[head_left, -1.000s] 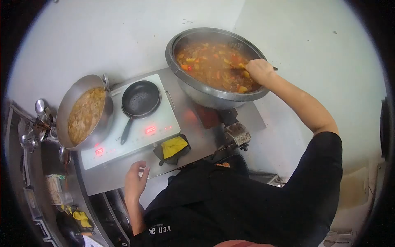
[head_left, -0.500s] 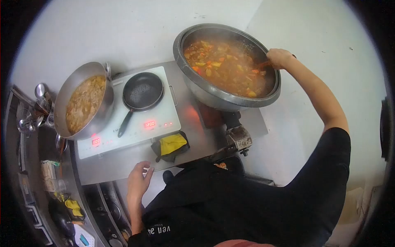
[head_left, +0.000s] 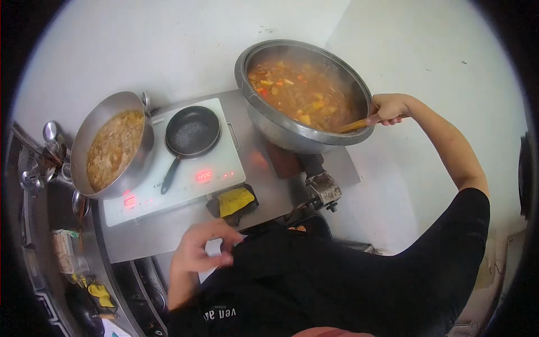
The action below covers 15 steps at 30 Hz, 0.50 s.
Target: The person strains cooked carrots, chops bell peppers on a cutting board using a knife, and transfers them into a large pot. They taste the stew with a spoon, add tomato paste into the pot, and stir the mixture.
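Observation:
My right hand (head_left: 388, 109) is closed around the handle of a wooden paddle (head_left: 355, 126) at the right rim of a large grey pot (head_left: 292, 139). The paddle's lower end is hidden in a steaming reddish stew (head_left: 306, 92) with orange and yellow chunks. My left hand (head_left: 205, 250) hangs empty in front of the counter edge, fingers curved and thumb apart, slightly blurred. Nearest to it on the counter lies a yellow and black cloth (head_left: 233, 202).
A white induction cooktop (head_left: 151, 208) carries a black frying pan (head_left: 192, 131) and a deep metal pot (head_left: 147, 160) of brownish stew. Ladles and spoons (head_left: 51, 132) hang at the left. A worn metal burner fitting (head_left: 323, 190) juts below the large pot.
My right hand has moved down along the pot's rim, so more of the paddle's handle shows. My left hand has come up and right, closer to the cloth.

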### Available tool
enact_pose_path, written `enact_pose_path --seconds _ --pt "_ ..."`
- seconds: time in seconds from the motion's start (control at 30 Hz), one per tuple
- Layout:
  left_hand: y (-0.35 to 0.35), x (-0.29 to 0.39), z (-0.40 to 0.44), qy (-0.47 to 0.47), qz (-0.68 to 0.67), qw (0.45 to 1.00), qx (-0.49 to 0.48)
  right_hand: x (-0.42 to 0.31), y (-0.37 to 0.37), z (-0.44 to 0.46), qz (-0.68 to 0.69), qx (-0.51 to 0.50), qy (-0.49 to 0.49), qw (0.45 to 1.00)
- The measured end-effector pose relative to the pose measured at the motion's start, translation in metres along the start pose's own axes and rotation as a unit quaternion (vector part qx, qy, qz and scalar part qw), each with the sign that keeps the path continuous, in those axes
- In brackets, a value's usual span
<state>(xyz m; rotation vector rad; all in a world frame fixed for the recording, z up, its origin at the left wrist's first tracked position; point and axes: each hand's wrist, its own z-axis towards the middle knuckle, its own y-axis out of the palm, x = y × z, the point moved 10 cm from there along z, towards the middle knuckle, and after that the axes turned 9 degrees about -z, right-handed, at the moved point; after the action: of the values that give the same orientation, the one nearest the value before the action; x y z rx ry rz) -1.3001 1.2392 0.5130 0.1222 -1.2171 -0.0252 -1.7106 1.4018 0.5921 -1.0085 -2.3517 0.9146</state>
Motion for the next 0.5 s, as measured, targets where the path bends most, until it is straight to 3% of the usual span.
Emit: enact_pose_path --seconds 0.13,0.2,0.27,0.33,0.37,0.43,0.5 --pt "0.057 0.083 0.008 0.204 -0.179 0.931 -0.243 -0.02 0.018 0.011 0.088 -0.016 -0.011 0.996" --pt "0.076 0.111 0.017 0.22 -0.194 0.918 -0.266 -0.029 0.022 0.029 0.203 -0.002 -0.026 0.979" --pt "0.095 0.129 0.032 0.234 -0.213 0.903 -0.291 -0.051 0.017 0.04 0.22 0.03 -0.074 0.972" --pt "0.107 0.149 0.042 0.325 -0.181 0.874 -0.314 -0.05 0.013 0.086 0.213 0.062 -0.094 0.97" --pt "0.111 0.144 0.048 0.32 -0.183 0.874 -0.318 -0.062 0.002 0.083 0.188 0.102 -0.096 0.972" --pt "0.142 0.107 0.055 0.205 -0.123 0.867 -0.438 -0.078 -0.017 0.082 0.12 0.147 -0.091 0.978" --pt "0.159 0.055 0.087 0.106 -0.071 0.894 -0.43 -0.073 -0.038 0.079 0.037 0.165 -0.075 0.983"
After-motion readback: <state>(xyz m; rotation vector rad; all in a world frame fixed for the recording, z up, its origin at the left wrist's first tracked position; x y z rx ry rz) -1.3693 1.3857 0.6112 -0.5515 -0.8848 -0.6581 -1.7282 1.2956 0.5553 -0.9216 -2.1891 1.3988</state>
